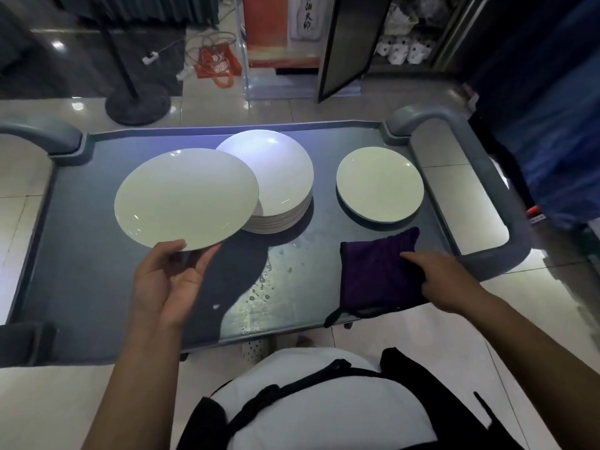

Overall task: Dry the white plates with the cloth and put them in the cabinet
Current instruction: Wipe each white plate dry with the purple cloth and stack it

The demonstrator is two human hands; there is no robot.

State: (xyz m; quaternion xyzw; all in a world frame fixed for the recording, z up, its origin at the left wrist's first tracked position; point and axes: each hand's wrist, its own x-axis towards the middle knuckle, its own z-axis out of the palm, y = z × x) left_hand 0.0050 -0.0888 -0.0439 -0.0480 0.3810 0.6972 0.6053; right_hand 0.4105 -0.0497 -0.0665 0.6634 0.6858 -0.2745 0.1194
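Observation:
My left hand point(168, 280) grips a white plate point(185, 198) by its near rim and holds it above the grey cart top point(81, 254). Behind it stands a stack of several white plates point(279, 177). A smaller pile of white plates point(380, 188) sits to the right. A folded purple cloth point(376, 274) lies at the cart's near right edge, and my right hand point(444, 280) rests on its right side with the index finger stretched out over it. The cabinet point(344, 43) stands beyond the cart with its dark door open.
Water drops point(266, 287) wet the cart top between my hands. The cart has raised grey handles point(493, 196) at both ends. On the floor behind are a round black stand base point(138, 105), an orange bag point(217, 64) and cables.

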